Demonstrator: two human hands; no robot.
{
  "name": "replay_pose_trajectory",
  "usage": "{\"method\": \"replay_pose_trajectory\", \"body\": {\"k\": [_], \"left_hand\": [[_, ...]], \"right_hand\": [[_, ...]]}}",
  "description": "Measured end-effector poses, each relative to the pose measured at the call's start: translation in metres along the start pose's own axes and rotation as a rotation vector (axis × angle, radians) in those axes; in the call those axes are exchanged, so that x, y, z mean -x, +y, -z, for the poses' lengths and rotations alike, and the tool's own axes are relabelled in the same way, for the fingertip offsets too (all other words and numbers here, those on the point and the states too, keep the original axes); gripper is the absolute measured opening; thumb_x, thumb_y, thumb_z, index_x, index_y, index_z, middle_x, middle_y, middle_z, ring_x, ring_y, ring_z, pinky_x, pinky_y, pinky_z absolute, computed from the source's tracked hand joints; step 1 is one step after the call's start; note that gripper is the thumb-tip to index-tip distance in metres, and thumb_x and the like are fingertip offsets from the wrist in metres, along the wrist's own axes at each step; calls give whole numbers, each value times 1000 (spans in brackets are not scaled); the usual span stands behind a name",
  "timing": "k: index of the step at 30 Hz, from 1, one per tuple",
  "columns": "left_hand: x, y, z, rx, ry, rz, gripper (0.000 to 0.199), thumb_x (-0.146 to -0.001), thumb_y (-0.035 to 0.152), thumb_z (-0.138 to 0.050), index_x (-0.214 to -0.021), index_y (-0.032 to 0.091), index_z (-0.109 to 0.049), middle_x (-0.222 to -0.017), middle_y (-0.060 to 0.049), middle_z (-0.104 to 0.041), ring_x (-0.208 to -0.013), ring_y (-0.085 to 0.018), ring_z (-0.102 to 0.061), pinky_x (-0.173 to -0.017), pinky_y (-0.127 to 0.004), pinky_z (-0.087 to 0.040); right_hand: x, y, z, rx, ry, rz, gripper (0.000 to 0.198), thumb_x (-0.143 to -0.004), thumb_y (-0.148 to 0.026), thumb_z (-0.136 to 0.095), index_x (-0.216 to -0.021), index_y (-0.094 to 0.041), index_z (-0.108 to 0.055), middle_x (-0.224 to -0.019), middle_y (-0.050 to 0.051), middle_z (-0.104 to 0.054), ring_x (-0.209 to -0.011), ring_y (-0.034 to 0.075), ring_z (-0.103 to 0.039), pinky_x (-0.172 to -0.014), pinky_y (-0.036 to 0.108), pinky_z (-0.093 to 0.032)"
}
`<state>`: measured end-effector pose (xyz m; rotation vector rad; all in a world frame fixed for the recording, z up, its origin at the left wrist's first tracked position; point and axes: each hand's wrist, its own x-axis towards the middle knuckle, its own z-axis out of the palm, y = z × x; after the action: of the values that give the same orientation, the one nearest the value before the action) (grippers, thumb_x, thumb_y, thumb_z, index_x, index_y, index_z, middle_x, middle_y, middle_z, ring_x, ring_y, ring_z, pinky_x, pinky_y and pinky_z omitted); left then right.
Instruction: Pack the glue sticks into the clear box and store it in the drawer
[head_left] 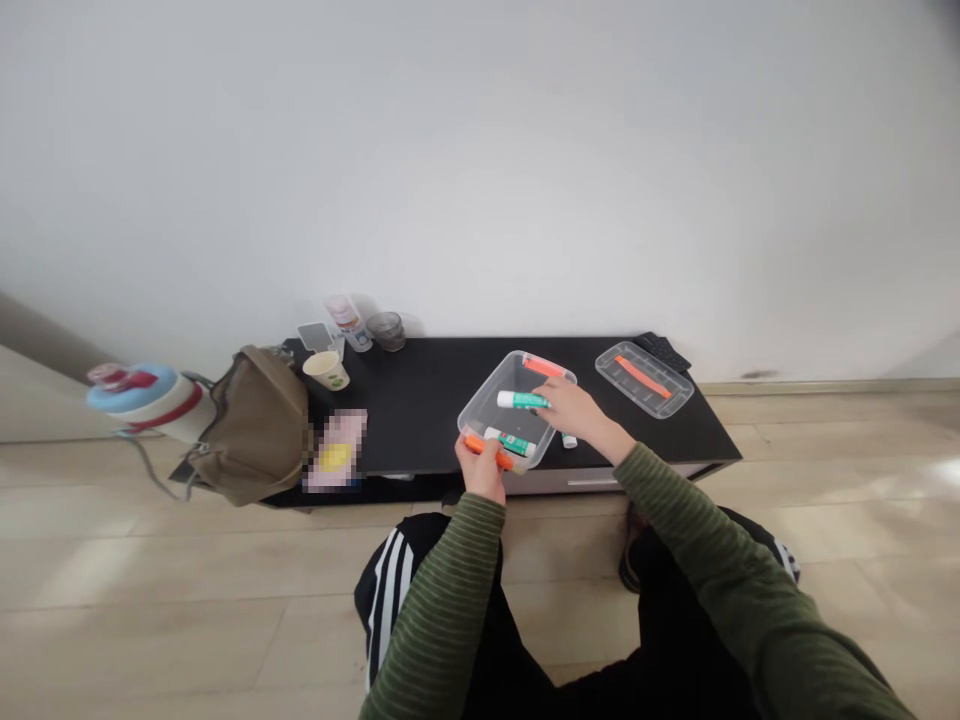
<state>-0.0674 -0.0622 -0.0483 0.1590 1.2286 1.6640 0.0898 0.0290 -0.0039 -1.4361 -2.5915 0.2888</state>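
A clear plastic box [487,400] with orange clips on two sides is at the front middle of the black cabinet top. My left hand [481,472] is closed on its near rim, by the orange clip. Over the box, my right hand [576,412] grips a white and green glue stick [517,400] near one end. Another glue stick [516,444] lies inside the box, close to my left fingers. The white end of a third glue stick [569,440] shows on the cabinet top, below my right wrist. Whether the box rests fully on the surface I cannot tell.
The clear lid [634,392] with an orange handle lies at the right, beside a black keypad-like object [664,350]. On the left stand a paper cup [327,370], a spray can [349,322], a glass bowl [387,330], a brown bag [255,430] and a bottle [169,400].
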Motion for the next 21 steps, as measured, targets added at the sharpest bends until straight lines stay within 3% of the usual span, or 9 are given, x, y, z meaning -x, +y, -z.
{"method": "replay_pose_trajectory", "body": {"k": [4, 8, 16, 21], "left_hand": [[-1, -1, 1, -9, -6, 8, 58, -62, 3, -66, -112, 25, -48, -86, 4, -55, -62, -8, -56, -54, -19, -45], [-3, -3, 3, -8, -7, 1, 60, -61, 3, -69, -113, 25, -47, -88, 3, -56, -65, -9, -56, -58, -21, -46], [-2, -2, 1, -25, -13, 6, 59, -62, 3, -66, -113, 24, -46, -88, 3, -56, -62, -9, -55, -54, -21, -45], [1, 1, -1, -7, -5, 18, 59, -60, 2, -64, -112, 24, -46, -86, 4, -56, -61, -8, -55, -51, -18, -43]], "right_hand": [[-23, -32, -4, 170, -234, -66, 30, -95, -30, -55, -112, -14, -74, -118, 17, -69, -113, 29, -64, -90, 35, -50], [-37, -50, -14, 193, -392, -198, 32, -90, -26, -61, -115, -12, -74, -121, 20, -70, -109, 30, -68, -85, 34, -54], [-40, -50, -29, 206, -462, -180, 30, -88, -17, -60, -113, -12, -76, -114, 21, -74, -107, 31, -71, -87, 38, -55], [-39, -45, -30, 189, -448, -158, 32, -88, -15, -57, -114, -17, -76, -117, 17, -74, -109, 30, -70, -87, 37, -54]]}}
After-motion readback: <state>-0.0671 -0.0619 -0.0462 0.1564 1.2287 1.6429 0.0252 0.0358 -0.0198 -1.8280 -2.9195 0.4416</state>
